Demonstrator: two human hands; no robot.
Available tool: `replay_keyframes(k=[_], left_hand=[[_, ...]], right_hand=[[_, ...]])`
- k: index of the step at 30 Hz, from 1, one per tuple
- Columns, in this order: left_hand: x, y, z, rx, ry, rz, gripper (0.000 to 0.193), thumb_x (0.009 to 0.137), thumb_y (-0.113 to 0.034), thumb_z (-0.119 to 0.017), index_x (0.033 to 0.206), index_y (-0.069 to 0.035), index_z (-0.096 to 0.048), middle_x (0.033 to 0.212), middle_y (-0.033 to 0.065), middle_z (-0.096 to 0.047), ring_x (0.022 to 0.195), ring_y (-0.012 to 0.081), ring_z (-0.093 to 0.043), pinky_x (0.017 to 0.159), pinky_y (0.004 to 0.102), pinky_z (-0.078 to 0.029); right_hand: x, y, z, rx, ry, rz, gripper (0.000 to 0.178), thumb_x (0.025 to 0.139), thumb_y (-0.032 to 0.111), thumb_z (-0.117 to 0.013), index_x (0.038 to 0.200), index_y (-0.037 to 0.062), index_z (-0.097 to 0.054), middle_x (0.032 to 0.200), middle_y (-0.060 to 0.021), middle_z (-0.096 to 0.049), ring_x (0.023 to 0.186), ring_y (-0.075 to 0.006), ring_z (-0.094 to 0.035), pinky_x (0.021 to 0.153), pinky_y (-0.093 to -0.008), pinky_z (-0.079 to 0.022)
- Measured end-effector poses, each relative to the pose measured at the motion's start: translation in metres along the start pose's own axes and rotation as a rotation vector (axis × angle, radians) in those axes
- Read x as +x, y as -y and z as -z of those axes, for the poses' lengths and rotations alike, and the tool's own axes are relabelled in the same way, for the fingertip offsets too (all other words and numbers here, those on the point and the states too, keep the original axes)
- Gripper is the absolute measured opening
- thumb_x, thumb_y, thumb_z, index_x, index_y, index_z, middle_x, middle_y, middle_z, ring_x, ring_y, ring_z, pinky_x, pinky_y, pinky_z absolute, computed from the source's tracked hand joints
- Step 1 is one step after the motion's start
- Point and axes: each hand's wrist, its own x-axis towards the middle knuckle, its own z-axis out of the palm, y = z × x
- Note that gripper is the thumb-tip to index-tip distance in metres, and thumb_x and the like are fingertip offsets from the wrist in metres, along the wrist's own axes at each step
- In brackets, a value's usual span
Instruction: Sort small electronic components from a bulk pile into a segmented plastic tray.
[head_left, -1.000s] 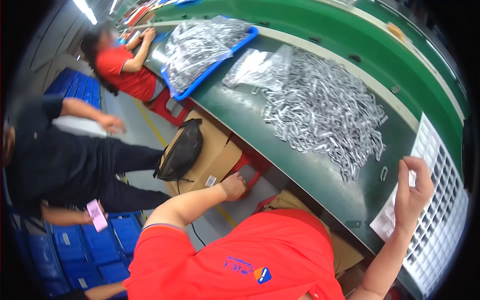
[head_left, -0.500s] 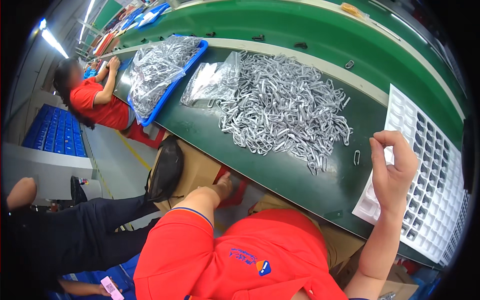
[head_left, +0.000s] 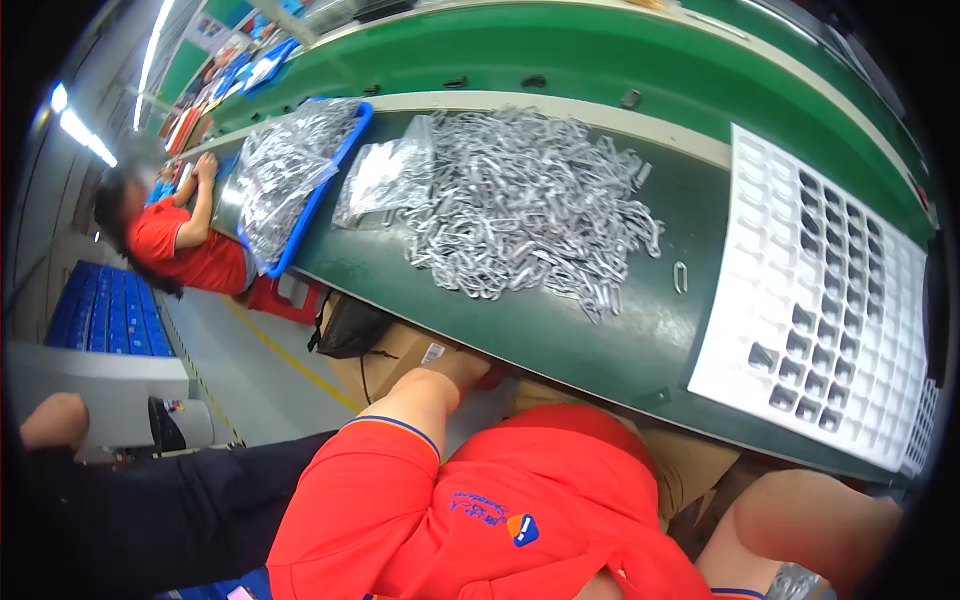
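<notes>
A large heap of grey metal loop-shaped clips (head_left: 530, 205) lies on the dark green tabletop (head_left: 440, 310). One loose clip (head_left: 681, 278) lies apart, near the white moulded tray (head_left: 745, 270). Several of the tray's cells hold dark pieces (head_left: 822, 355), while its near-left cells look white. My left hand (head_left: 482, 372) is low at the table's front edge; its fingers are hidden. My right arm (head_left: 810, 520) is bent and blurred at the lower right, below the tray; the hand itself does not show.
A blue bin (head_left: 315, 215) with bagged clips stands at the left, beside a clear plastic bag (head_left: 385, 180). Dark pieces (head_left: 535, 81) sit along the green ledge behind. A co-worker in red (head_left: 175, 240) works farther left. Clear plastic (head_left: 795, 582) shows by my right arm.
My right hand has dropped from above the tray's left edge, out of sight at the lower right. The view has shifted, and more of the tray shows.
</notes>
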Motion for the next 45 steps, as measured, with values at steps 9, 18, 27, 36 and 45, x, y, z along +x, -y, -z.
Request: replay_keyframes(k=[9,18,27,36,45], left_hand=[[0.06,-0.008,0.105,0.005,-0.221,-0.163,0.049,0.1,-0.026,-0.05,0.147,-0.012,-0.054,0.142,0.0159,-0.059,0.138,0.0345,-0.05,0.119,0.0455,-0.029],[0.04,-0.001,0.096,-0.334,-0.319,-0.269,0.048,0.1,-0.024,-0.05,0.147,-0.011,-0.054,0.14,0.0183,-0.06,0.137,0.036,-0.05,0.117,0.0453,-0.032],[-0.012,-0.015,0.125,-0.498,-0.303,-0.179,0.048,0.1,-0.023,-0.05,0.146,-0.01,-0.054,0.138,0.0207,-0.06,0.135,0.0375,-0.051,0.116,0.0451,-0.034],[-0.179,-0.038,0.355,-0.822,-0.496,-0.847,0.016,0.08,0.004,-0.064,0.095,0.001,-0.068,0.091,0.0169,-0.067,0.08,0.0376,-0.065,0.073,0.0401,-0.054],[-0.075,-0.102,0.473,-0.575,-1.143,-0.697,0.011,0.085,-0.007,-0.068,0.093,-0.001,-0.071,0.092,0.0186,-0.067,0.09,0.0373,-0.067,0.079,0.0451,-0.055]], right_hand=[[-0.075,0.023,0.047,0.002,-0.123,-0.082,0.032,0.091,0.012,-0.062,0.122,0.002,-0.061,0.103,-0.0109,-0.067,0.093,-0.022,-0.063,0.088,-0.034,-0.05],[-0.07,0.044,0.1,0.144,0.001,-0.118,0.036,0.095,0.021,-0.059,0.126,0.0031,-0.06,0.105,-0.012,-0.069,0.095,-0.0235,-0.065,0.087,-0.0351,-0.052],[-0.048,0.041,0.05,0.421,-0.122,-0.108,0.041,0.098,0.031,-0.056,0.13,0.0042,-0.06,0.107,-0.0131,-0.07,0.096,-0.025,-0.067,0.087,-0.0362,-0.054],[-0.046,0.021,0.03,0.46,-0.324,-0.058,0.048,0.101,0.04,-0.053,0.134,0.0052,-0.059,0.109,-0.0142,-0.071,0.098,-0.0265,-0.069,0.086,-0.0373,-0.057],[-0.016,-0.005,0.004,0.611,-0.359,0.126,0.052,0.102,0.045,-0.052,0.135,0.0056,-0.059,0.111,-0.0149,-0.072,0.099,-0.0272,-0.07,0.086,-0.0378,-0.058]])
